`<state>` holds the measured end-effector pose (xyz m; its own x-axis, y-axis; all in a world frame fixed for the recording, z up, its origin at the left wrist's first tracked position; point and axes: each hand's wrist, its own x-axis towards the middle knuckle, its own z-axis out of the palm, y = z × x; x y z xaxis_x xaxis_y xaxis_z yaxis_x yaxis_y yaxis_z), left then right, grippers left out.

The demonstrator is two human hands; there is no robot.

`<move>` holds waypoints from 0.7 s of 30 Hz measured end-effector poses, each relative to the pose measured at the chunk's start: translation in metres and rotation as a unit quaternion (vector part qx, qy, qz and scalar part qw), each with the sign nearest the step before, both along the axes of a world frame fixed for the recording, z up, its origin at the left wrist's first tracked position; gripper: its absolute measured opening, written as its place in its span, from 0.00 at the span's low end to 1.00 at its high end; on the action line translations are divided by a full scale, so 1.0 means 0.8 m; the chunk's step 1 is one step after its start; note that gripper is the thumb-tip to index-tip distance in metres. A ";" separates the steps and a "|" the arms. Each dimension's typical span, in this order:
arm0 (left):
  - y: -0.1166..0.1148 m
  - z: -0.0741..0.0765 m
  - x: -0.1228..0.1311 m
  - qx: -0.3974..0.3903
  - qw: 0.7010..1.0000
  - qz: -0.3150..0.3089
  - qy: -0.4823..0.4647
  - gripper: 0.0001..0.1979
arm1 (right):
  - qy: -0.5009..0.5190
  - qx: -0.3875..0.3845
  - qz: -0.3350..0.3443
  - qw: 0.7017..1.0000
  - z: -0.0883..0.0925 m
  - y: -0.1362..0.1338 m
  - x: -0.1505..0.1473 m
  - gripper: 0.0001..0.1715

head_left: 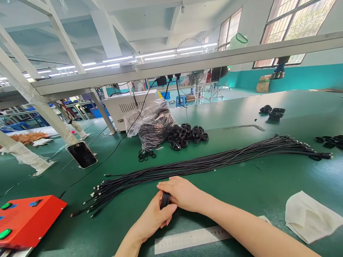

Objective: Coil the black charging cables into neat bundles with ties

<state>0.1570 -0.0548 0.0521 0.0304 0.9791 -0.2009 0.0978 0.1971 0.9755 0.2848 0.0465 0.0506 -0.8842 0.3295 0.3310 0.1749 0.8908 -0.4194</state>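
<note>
A small coil of black cable [165,200] is held between my two hands above the green table. My left hand [152,217] grips it from the left, with the thumb across its near side. From the right, my right hand [184,194] closes over its top and far side; some of those fingers are hidden. Just beyond them lies a long bundle of straight black cables [193,166], its metal-tipped plug ends fanned out left and right. A steel ruler [193,240] lies on the table below my right forearm.
Finished-looking black coils [187,135] are heaped beside a plastic bag [157,126] of dark items. A phone [82,154] leans by the rack leg. A red box [32,221] with green buttons stands at left, a white cloth [312,216] at right. A rack beam [187,62] crosses above.
</note>
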 end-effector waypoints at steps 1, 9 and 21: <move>0.001 0.002 0.001 0.003 1.000 0.008 0.009 0.09 | -0.003 0.024 -0.021 0.999 -0.005 0.000 -0.003 0.19; 0.014 0.000 0.003 0.030 0.994 0.085 0.068 0.06 | -0.022 0.080 -0.081 0.993 -0.020 -0.007 -0.019 0.12; 0.004 0.001 0.003 0.000 0.995 0.044 0.093 0.10 | 0.007 0.051 -0.035 0.998 -0.009 -0.012 -0.010 0.19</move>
<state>0.1595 -0.0513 0.0526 -0.0939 0.9763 -0.1952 0.2590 0.2133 0.9420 0.2771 0.0366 0.0438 -0.8553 0.3548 0.3776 0.2339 0.9147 -0.3295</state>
